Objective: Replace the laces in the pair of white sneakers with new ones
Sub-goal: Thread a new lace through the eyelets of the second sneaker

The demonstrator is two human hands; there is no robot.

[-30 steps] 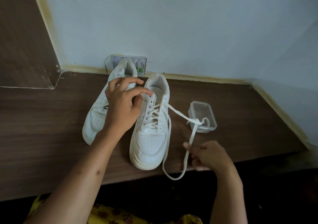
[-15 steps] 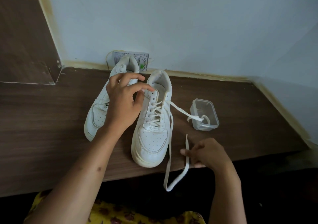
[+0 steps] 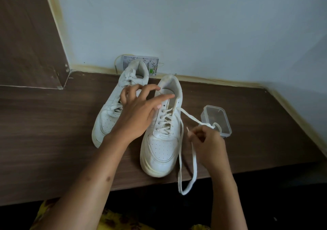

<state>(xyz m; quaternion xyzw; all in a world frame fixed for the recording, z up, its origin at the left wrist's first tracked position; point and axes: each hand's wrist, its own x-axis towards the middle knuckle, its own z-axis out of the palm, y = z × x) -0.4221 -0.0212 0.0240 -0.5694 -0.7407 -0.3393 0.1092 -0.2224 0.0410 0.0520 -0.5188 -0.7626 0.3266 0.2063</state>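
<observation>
Two white sneakers stand side by side on the brown wooden table (image 3: 44,132), toes toward me. The left sneaker (image 3: 113,111) is laced. The right sneaker (image 3: 162,141) is partly laced. Its white lace (image 3: 185,169) runs out on the right and hangs in a loop past the table's front edge. My right hand (image 3: 207,143) pinches that lace near its tip, just right of the shoe. My left hand (image 3: 139,113) hovers over the upper eyelets of the right sneaker, fingers spread and loosely bent, holding nothing. The other lace end (image 3: 191,118) trails toward the plastic box.
A small clear plastic box (image 3: 216,120) sits on the table right of the shoes, with a bit of lace draped at its near corner. A wall socket plate (image 3: 141,63) is behind the left sneaker. The table's front edge lies close under the right shoe's toe.
My right hand has moved up and toward the shoe with the lace tip, shortening the hanging loop. My left hand has opened its fingers wider over the eyelets. The camera view has shifted slightly.
</observation>
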